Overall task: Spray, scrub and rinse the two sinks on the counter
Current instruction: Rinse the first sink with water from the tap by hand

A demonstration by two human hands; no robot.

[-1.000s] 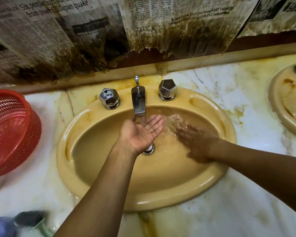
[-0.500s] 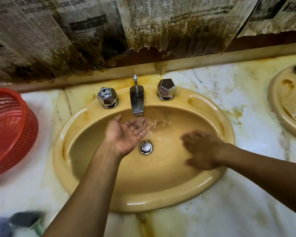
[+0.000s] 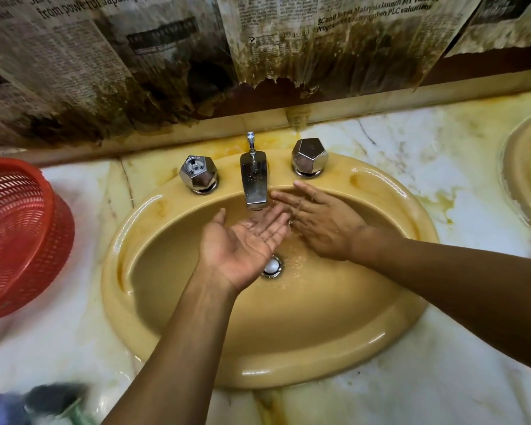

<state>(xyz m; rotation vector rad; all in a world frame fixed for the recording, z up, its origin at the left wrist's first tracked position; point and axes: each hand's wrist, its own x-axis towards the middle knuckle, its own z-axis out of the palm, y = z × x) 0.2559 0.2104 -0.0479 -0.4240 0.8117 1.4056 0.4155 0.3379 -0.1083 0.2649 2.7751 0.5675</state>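
Note:
A yellow oval sink (image 3: pixel 172 302) is set in the marble counter, with a chrome spout (image 3: pixel 254 185) between two faceted chrome knobs (image 3: pixel 198 174) (image 3: pixel 309 157). Water runs from the spout. My left hand (image 3: pixel 242 243) is cupped palm-up under the stream, above the drain (image 3: pixel 272 265). My right hand (image 3: pixel 319 222) lies palm-down with straight fingers just right of the spout, over the wet back wall of the basin. Neither hand holds anything. The rim of a second yellow sink (image 3: pixel 524 179) shows at the right edge.
A red plastic mesh basket (image 3: pixel 16 237) sits on the counter left of the sink. A blurred dark and purple object (image 3: pixel 34 403) lies at the bottom left corner. Stained newspaper (image 3: pixel 166 56) covers the wall behind. The marble counter (image 3: pixel 442 142) has yellow stains.
My right hand moved up and left from the basin's right side to beside the spout. My left hand stayed cupped under the running water.

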